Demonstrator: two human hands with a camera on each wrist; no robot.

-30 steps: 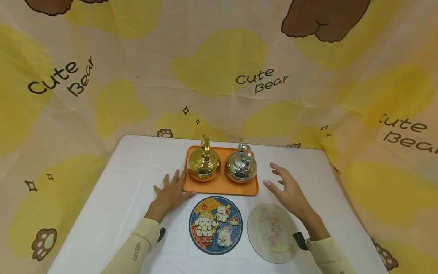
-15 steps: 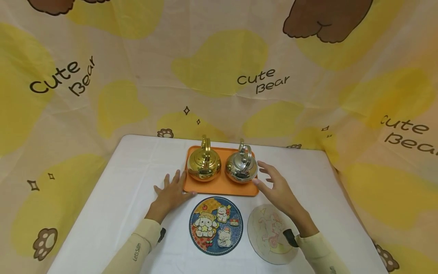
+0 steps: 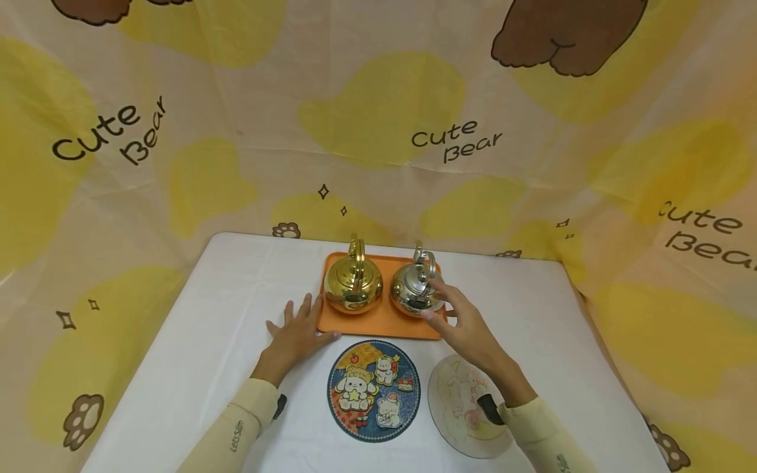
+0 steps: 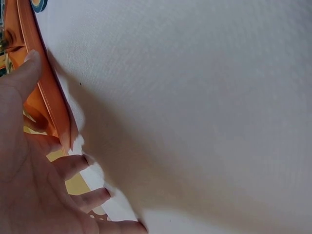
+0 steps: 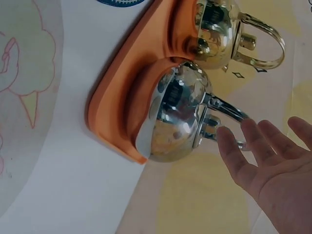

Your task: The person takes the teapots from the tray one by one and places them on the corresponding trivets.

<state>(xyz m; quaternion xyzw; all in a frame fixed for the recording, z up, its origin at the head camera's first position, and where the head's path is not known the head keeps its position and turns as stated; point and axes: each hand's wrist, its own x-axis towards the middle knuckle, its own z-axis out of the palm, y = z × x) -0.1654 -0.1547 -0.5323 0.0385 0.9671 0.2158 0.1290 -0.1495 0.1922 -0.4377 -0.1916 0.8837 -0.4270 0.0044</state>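
Note:
A gold teapot and a silver teapot stand upright, side by side, on an orange tray at the table's far side. My left hand lies with spread fingers by the tray's left front corner. In the left wrist view, its thumb and one finger touch the tray rim. My right hand is at the right side of the silver teapot, fingers loosely extended and thumb apart. In the right wrist view, those fingers are close to the teapot's handle without curling round it; contact cannot be told.
Two round mats lie in front of the tray: a blue one with cartoon animals and a pale one with a pink drawing, partly under the right forearm. A white cloth covers the table. A patterned curtain hangs behind.
My right hand has moved left, from beside the tray up to the silver teapot, its fingertips now in front of the teapot's side. The left hand, tray and teapots have stayed in place.

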